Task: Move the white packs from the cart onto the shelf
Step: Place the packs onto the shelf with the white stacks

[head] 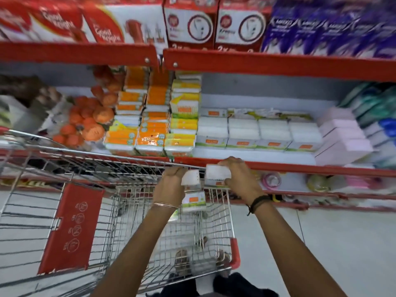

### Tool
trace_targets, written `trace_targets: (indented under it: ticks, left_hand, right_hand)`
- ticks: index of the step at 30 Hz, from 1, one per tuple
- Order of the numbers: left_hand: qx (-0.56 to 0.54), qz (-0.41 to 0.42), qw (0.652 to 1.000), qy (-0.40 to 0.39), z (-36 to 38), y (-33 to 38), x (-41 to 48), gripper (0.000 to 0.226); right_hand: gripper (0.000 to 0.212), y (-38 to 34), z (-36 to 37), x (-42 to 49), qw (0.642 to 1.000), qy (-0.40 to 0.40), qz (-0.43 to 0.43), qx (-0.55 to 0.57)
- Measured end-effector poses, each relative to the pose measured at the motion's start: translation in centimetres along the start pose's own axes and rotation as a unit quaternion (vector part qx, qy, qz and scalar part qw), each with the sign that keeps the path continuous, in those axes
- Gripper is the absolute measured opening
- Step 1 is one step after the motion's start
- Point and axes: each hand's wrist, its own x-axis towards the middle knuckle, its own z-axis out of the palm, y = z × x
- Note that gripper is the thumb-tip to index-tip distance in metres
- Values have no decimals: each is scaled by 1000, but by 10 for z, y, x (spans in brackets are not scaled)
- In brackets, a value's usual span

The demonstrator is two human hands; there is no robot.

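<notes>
At the far left, the wire cart [128,168] stands against the shelving, its red child-seat flap [70,228] hanging inside the basket. Above the cart's rim, on the shelf [278,166] with the red front edge, sit netted orange scrubbers [90,121], then stacks of orange-and-yellow packets [150,129]. Next comes a row of white packs [257,131] with small orange labels, lined up side by side and set back a little from the shelf edge.

Over the cart's far end, the left hand [171,183], a thin bangle on its wrist, is wrapped around one white pack [190,177], fingers curled over its top. Below that hand another labelled pack [194,202] shows inside the basket; motion blur makes it hard to tell whether it rests there or is partly held. Just to the right, the right hand [240,179], a dark cord at its wrist, clasps a second white pack [217,175] from above and the side. That pack is level with the shelf's red edge, just below the row of matching packs. The two held packs are almost touching.

Further right on the shelf stand pale pink boxes [342,138], and beyond them blurred teal and blue packages [377,110].
</notes>
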Motion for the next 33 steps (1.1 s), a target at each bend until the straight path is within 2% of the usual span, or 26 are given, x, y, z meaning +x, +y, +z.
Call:
trace_targets:
  ticks: [6, 13, 23, 26, 33]
  left_hand:
    - [7, 65, 997, 30, -13, 51, 39, 60]
    - [11, 109, 992, 65, 0, 82, 85, 61]
    - [53, 93, 994, 5, 38, 71, 119, 63]
    - [56, 103, 993, 8, 41, 68, 118, 65]
    - [35, 137, 990, 29, 47, 61, 114, 52]
  right_hand:
    - [56, 28, -51, 19, 997, 66, 14, -31]
    - [54, 56, -60, 48, 995, 83, 39, -40]
    - [54, 77, -29, 70, 996, 59, 49, -33]
    - [56, 80, -23, 72, 996, 65, 49, -25]
    - [55, 85, -9, 66, 993, 97, 37, -48]
